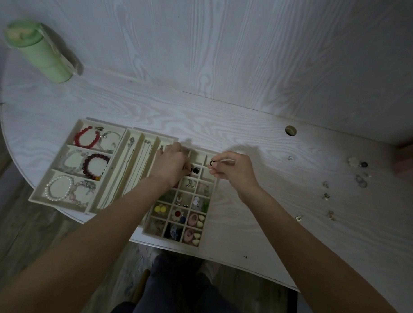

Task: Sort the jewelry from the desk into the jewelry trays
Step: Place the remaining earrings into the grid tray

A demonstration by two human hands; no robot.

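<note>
Bare forearms reach over a cream many-celled earring tray [149, 224]. Left hand [171, 163]: curled over that tray's upper cells, fingertips hidden; grasp cannot be told. Right hand [233, 172]: pinching a small dark ring-shaped earring [212, 163] above the tray's upper right corner. Loose small jewelry pieces [326, 196]: scattered on white woodgrain desk [225, 124], right of tray. Cream three-cell bracelet tray [35, 197]: far left.

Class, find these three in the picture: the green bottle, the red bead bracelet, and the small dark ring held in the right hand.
green bottle [44, 54]: head view, middle of its body.
red bead bracelet [81, 132]: head view, beads on its left arc.
small dark ring [211, 163]: head view, its rim, pinched by the right hand [233, 172].
</note>
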